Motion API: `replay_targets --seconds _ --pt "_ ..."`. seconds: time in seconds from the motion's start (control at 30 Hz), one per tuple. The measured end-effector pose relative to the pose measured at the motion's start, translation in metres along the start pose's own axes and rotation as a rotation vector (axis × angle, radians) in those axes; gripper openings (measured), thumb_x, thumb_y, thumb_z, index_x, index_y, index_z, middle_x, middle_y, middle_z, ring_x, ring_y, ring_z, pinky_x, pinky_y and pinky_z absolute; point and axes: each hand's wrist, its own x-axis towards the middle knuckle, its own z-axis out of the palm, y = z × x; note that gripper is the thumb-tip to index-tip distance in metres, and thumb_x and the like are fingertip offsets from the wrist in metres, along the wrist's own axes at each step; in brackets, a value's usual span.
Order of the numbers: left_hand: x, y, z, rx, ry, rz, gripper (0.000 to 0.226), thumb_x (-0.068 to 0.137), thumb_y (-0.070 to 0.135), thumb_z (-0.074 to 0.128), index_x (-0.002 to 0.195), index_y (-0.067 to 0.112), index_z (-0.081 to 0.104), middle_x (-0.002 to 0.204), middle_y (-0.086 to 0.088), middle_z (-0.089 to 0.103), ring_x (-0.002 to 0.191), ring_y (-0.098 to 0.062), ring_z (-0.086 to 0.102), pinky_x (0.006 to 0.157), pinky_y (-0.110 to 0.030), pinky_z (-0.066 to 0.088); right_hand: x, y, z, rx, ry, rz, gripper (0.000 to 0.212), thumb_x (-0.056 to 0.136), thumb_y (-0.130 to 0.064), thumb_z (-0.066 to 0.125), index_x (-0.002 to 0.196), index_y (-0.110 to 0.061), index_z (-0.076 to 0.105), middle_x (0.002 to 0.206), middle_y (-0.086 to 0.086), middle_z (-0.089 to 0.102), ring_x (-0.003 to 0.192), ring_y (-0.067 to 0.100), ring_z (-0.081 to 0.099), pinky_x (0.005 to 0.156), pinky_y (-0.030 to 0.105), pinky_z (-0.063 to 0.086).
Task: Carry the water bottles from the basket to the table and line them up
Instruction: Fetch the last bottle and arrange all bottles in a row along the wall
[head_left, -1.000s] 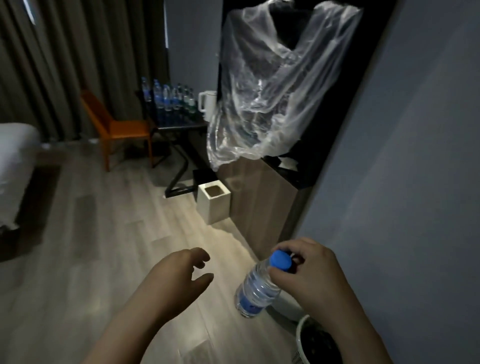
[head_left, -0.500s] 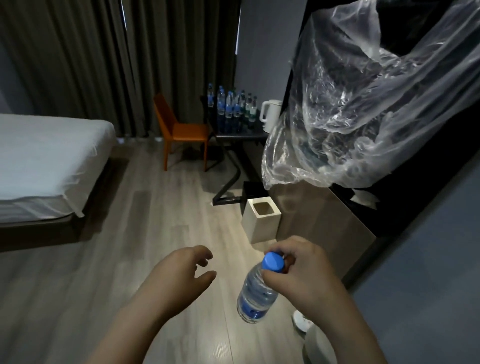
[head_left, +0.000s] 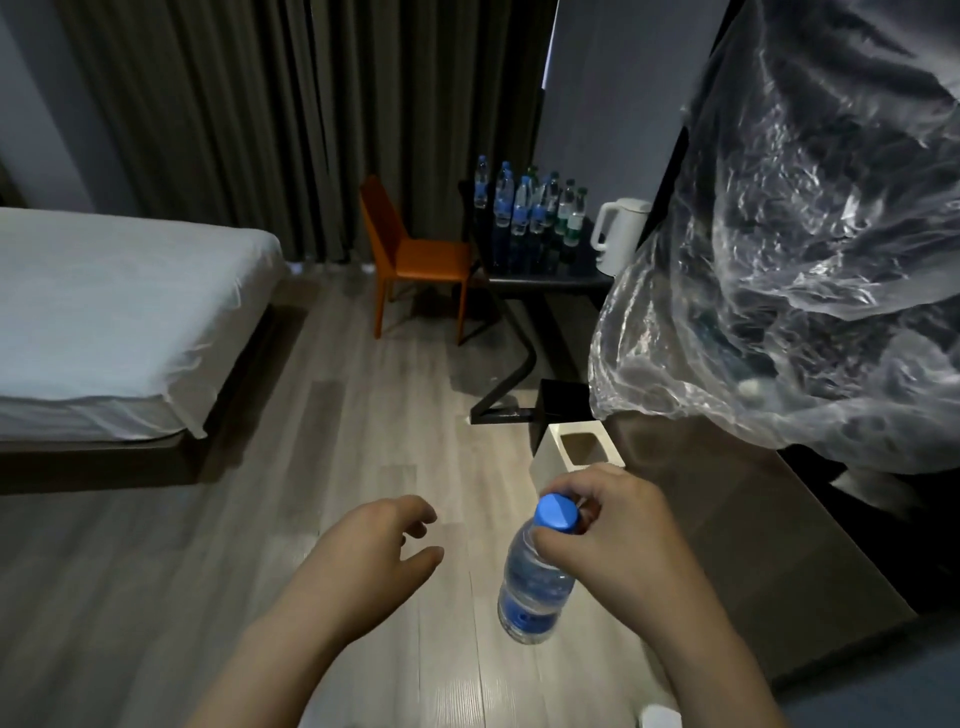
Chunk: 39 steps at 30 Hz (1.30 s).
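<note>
The water bottle (head_left: 532, 582) is hanging under your right hand (head_left: 618, 540), above the floor (head_left: 363, 415) and well apart from the tabletop (head_left: 550, 278) ahead. Its long axis is running near upright, with the cap up and the base tilting toward your left hand (head_left: 363, 551). Your right fingers (head_left: 597, 483) are pinching the neck below the cap. Your left fingers (head_left: 410, 512) are hanging loosely spread, holding nothing.

A white-sheeted bed (head_left: 104, 322) lies left; an orange chair (head_left: 415, 254) stands before dark grey curtains (head_left: 234, 104); a white square bin (head_left: 553, 447) sits under crinkled clear plastic sheeting (head_left: 805, 260).
</note>
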Motion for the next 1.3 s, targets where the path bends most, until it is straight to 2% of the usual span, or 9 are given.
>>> replay_targets --seconds 0.17,0.37,0.57,0.7,0.83,1.0,1.13,1.3 --pt "0.086 -0.044 -0.031 -0.013 -0.006 0.007 0.036 0.088 0.042 0.056 0.122 0.033 0.053 0.114 0.018 0.06 0.1 0.0 0.057 0.084 -0.02 0.048 0.087 -0.019 0.039 0.006 -0.002 0.032 0.019 0.066 -0.023 0.071 0.084 -0.03 0.069 0.083 -0.016 0.057 0.075 0.002 0.058 0.059 0.014 0.043" --pt "0.184 -0.083 -0.091 0.004 0.003 0.027 0.036 0.088 0.042 0.056 0.122 0.032 0.053 0.116 0.015 0.061 0.101 -0.003 0.058 0.085 -0.02 0.048 0.193 -0.056 0.069 -0.017 0.045 0.028 0.017 0.064 -0.023 0.07 0.079 -0.03 0.067 0.081 -0.014 0.057 0.073 0.003 0.058 0.063 0.019 0.048" --pt "0.264 -0.112 -0.115 0.005 -0.022 0.029 0.036 0.087 0.044 0.057 0.121 0.033 0.053 0.115 0.015 0.061 0.099 -0.002 0.058 0.081 -0.017 0.047 0.276 -0.068 0.094 -0.01 0.063 0.045 0.017 0.064 -0.028 0.069 0.08 -0.031 0.067 0.083 -0.014 0.057 0.073 0.003 0.057 0.064 0.026 0.053" --pt "0.319 -0.127 -0.123 0.011 -0.04 0.019 0.035 0.086 0.045 0.057 0.12 0.036 0.053 0.113 0.018 0.06 0.097 -0.001 0.057 0.077 -0.015 0.044 0.334 -0.063 0.106 -0.033 0.042 0.072 0.018 0.063 -0.032 0.07 0.08 -0.03 0.066 0.082 -0.014 0.058 0.072 0.005 0.059 0.06 0.023 0.052" --pt "0.384 -0.133 -0.138 0.034 -0.021 0.03 0.035 0.087 0.044 0.056 0.12 0.035 0.053 0.113 0.018 0.059 0.099 -0.001 0.056 0.081 -0.018 0.047 0.403 -0.05 0.111 -0.027 0.015 0.064 0.017 0.062 -0.031 0.071 0.078 -0.029 0.065 0.081 -0.014 0.057 0.07 0.004 0.057 0.055 0.015 0.042" --pt "0.469 -0.121 -0.164 0.057 0.006 0.046 0.037 0.088 0.043 0.056 0.123 0.034 0.053 0.115 0.018 0.059 0.102 -0.001 0.056 0.086 -0.02 0.048 0.497 -0.038 0.103 -0.013 0.053 0.029 0.017 0.064 -0.028 0.072 0.079 -0.03 0.064 0.083 -0.016 0.056 0.072 0.004 0.058 0.059 0.016 0.049" --pt "0.538 -0.107 -0.179 0.056 0.061 0.084 0.036 0.088 0.041 0.056 0.123 0.033 0.053 0.116 0.017 0.059 0.103 0.0 0.056 0.085 -0.017 0.046 0.566 -0.031 0.093 -0.003 0.081 -0.001 0.017 0.063 -0.027 0.072 0.077 -0.031 0.063 0.082 -0.016 0.056 0.072 0.002 0.058 0.058 0.013 0.043" --pt "0.604 -0.117 -0.188 0.032 0.012 0.065 0.034 0.087 0.043 0.057 0.12 0.034 0.055 0.11 0.02 0.059 0.101 0.001 0.056 0.086 -0.019 0.047 0.634 -0.022 0.088 -0.001 0.05 0.02 0.018 0.066 -0.026 0.073 0.08 -0.031 0.064 0.083 -0.016 0.056 0.073 0.004 0.059 0.06 0.015 0.046"
